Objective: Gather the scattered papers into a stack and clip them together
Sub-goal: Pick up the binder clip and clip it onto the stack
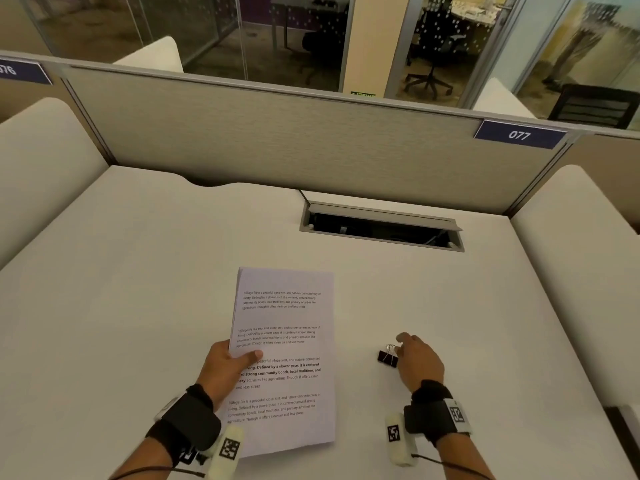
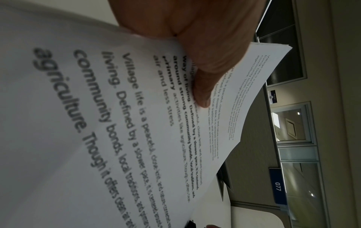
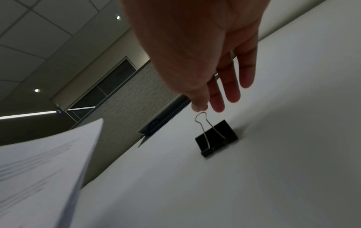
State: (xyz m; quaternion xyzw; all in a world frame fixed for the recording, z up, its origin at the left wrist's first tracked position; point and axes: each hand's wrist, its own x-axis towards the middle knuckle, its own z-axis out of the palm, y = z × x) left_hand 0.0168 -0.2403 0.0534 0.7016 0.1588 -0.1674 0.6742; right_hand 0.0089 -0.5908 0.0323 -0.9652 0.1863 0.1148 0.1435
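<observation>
A squared stack of printed papers is lifted off the white desk. My left hand grips the stack's left edge, thumb on top and fingers hidden beneath. In the left wrist view the thumb presses on the top sheet of the stack. A black binder clip sits on the desk to the right, its wire handles raised. My right hand hovers at the clip with straight fingers. In the right wrist view the fingertips are just above the wire loop of the clip, not closed round it.
An open cable hatch is sunk into the desk behind the papers. A grey partition with a blue 077 label closes the back. Padded cream dividers stand at both sides.
</observation>
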